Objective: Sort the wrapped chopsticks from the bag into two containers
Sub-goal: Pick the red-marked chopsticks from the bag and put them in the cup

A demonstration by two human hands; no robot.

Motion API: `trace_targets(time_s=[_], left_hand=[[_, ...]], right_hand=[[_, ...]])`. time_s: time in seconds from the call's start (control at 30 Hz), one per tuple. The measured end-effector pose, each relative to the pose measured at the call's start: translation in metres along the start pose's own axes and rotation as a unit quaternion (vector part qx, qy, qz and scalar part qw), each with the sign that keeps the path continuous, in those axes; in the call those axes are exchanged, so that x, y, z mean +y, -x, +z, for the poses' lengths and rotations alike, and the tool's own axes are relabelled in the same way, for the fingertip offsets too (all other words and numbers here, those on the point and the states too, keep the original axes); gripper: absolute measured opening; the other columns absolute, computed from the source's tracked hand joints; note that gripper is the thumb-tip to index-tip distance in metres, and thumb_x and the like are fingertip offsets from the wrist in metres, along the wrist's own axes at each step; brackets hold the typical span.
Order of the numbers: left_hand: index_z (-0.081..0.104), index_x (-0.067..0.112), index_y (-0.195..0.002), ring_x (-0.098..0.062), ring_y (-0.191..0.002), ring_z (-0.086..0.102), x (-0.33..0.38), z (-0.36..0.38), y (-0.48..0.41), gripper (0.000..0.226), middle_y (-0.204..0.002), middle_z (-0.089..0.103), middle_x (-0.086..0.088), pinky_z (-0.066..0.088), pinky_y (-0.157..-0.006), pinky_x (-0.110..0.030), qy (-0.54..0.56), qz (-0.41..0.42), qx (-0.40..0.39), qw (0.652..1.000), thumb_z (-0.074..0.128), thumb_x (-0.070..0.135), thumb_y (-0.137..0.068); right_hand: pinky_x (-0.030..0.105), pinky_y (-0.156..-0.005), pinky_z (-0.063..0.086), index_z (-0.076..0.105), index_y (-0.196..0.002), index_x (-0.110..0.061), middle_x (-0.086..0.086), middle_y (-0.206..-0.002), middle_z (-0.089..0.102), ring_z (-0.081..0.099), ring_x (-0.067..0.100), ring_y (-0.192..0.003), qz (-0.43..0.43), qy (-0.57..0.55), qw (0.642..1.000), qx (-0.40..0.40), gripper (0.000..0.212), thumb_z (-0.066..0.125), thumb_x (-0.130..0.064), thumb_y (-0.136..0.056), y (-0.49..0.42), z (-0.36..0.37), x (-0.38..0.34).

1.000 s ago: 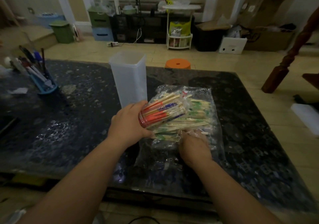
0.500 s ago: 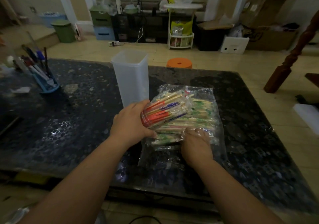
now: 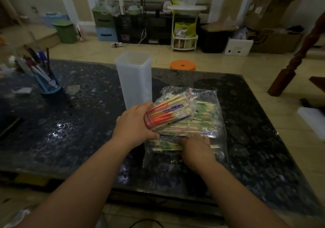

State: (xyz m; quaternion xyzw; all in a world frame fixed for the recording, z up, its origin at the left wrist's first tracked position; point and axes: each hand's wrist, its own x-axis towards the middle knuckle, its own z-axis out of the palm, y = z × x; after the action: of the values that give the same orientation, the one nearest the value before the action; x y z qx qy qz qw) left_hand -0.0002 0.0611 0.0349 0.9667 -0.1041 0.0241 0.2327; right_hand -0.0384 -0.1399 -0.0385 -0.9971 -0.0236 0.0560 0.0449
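A clear plastic bag (image 3: 217, 101) of wrapped chopsticks lies on the dark stone table (image 3: 79, 122). Loose green-printed chopsticks (image 3: 202, 117) fill it. My left hand (image 3: 134, 124) grips a clear round container (image 3: 149, 122) tilted on its side over the bag's left edge, packed with red- and purple-wrapped chopsticks (image 3: 168, 113). My right hand (image 3: 196, 149) is inside the bag's near end, fingers curled down onto the green-wrapped chopsticks there; the fingertips are hidden. A tall translucent white container (image 3: 134, 80) stands upright just behind my left hand.
A blue holder with pens (image 3: 46, 85) stands at the table's left, with a paper scrap (image 3: 22, 90) beside it. An orange stool (image 3: 182, 65) sits beyond the far table edge. A wooden post (image 3: 288, 69) rises at the right. Boxes and shelves line the back wall.
Almost nothing has moved. My left hand keeps the tilted container in place, and my right hand stays in the bag, shifting slightly among the chopsticks.
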Motion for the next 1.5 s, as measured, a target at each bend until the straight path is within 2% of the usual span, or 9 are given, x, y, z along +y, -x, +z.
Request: trace_targets(time_s=[0.13,0.3,0.5,0.73,1.0,1.13,1.23,1.37,1.5], left_hand=[[0.035,0.036,-0.149,-0.021,-0.126,0.048,0.001,-0.001,0.001,0.107,-0.140,0.050,0.005,0.041,-0.107,-0.046,-0.003,0.000,-0.005,1.000,0.092,0.048,-0.058],[0.036,0.036,-0.148,-0.020,-0.126,0.048,0.002,-0.001,0.001,0.107,-0.140,0.051,0.005,0.041,-0.107,-0.046,-0.008,0.001,-0.008,1.000,0.092,0.048,-0.058],[0.035,0.035,-0.149,-0.021,-0.127,0.048,0.000,-0.001,0.001,0.109,-0.141,0.050,0.004,0.042,-0.107,-0.046,-0.008,-0.004,-0.008,1.000,0.092,0.048,-0.057],[0.036,0.036,-0.149,-0.022,-0.126,0.049,-0.003,-0.003,0.000,0.107,-0.139,0.051,0.004,0.042,-0.106,-0.049,-0.013,-0.008,-0.005,1.000,0.092,0.048,-0.058],[0.040,0.035,-0.147,-0.024,-0.123,0.053,-0.011,-0.007,-0.002,0.101,-0.137,0.055,-0.001,0.045,-0.104,-0.049,-0.022,-0.022,0.009,0.999,0.085,0.059,-0.060],[0.040,0.031,-0.148,-0.026,-0.122,0.053,-0.008,-0.005,0.000,0.098,-0.136,0.055,-0.002,0.045,-0.103,-0.050,-0.033,0.001,-0.001,0.999,0.088,0.052,-0.064],[0.045,0.034,-0.142,-0.024,-0.121,0.054,-0.005,-0.003,0.001,0.093,-0.131,0.057,0.003,0.045,-0.101,-0.048,-0.023,0.014,0.002,1.000,0.089,0.048,-0.061],[0.042,0.036,-0.144,-0.023,-0.121,0.053,-0.005,-0.001,0.002,0.096,-0.135,0.055,0.004,0.045,-0.102,-0.049,-0.035,0.023,-0.001,0.999,0.088,0.050,-0.061],[0.039,0.035,-0.146,-0.021,-0.121,0.052,-0.002,-0.002,0.003,0.093,-0.135,0.054,0.004,0.044,-0.104,-0.048,-0.051,0.033,0.000,0.998,0.086,0.051,-0.067]], right_hand=[[0.043,-0.103,0.030,0.061,-0.118,-0.022,0.005,-0.119,0.061,0.050,0.027,-0.114,0.007,0.032,0.999,-0.001,0.031,0.050,-0.017,-0.090,0.002,0.001,0.000],[0.042,-0.102,0.034,0.056,-0.126,-0.022,0.005,-0.124,0.057,0.051,0.028,-0.116,-0.007,0.033,0.999,0.005,0.036,0.052,-0.031,-0.091,0.007,-0.001,0.003],[0.041,-0.082,0.049,0.041,-0.135,-0.020,0.013,-0.119,0.061,0.061,0.035,-0.104,-0.054,0.051,0.996,-0.043,0.043,0.048,-0.022,-0.093,0.016,-0.022,-0.007],[0.038,-0.076,0.050,0.063,-0.113,-0.025,0.005,-0.105,0.066,0.063,0.029,-0.095,-0.086,0.065,0.993,-0.054,0.030,0.058,-0.038,-0.087,0.030,-0.059,-0.019],[0.029,-0.059,0.039,0.052,-0.081,-0.028,-0.009,-0.068,0.051,0.054,0.018,-0.066,-0.147,0.057,0.973,0.170,0.026,0.049,-0.054,-0.085,0.050,-0.106,-0.025],[0.036,-0.075,0.034,0.062,-0.085,-0.022,0.000,-0.090,0.062,0.052,0.021,-0.085,-0.145,0.054,0.923,0.353,0.034,0.044,-0.051,-0.081,0.044,-0.101,-0.014],[0.038,-0.079,0.030,0.063,-0.094,-0.020,0.006,-0.109,0.055,0.042,0.024,-0.096,-0.132,0.058,0.905,0.401,0.036,0.046,-0.050,-0.083,0.042,-0.097,-0.006],[0.028,-0.058,0.029,0.066,-0.093,-0.014,0.008,-0.089,0.053,0.035,0.016,-0.072,-0.143,-0.003,0.882,0.449,0.030,0.059,-0.042,-0.083,0.037,-0.097,-0.004],[0.033,-0.050,0.048,0.068,-0.106,-0.007,0.014,-0.100,0.057,0.052,0.023,-0.074,-0.161,-0.079,0.879,0.441,0.033,0.076,-0.022,-0.078,0.034,-0.092,-0.003]])
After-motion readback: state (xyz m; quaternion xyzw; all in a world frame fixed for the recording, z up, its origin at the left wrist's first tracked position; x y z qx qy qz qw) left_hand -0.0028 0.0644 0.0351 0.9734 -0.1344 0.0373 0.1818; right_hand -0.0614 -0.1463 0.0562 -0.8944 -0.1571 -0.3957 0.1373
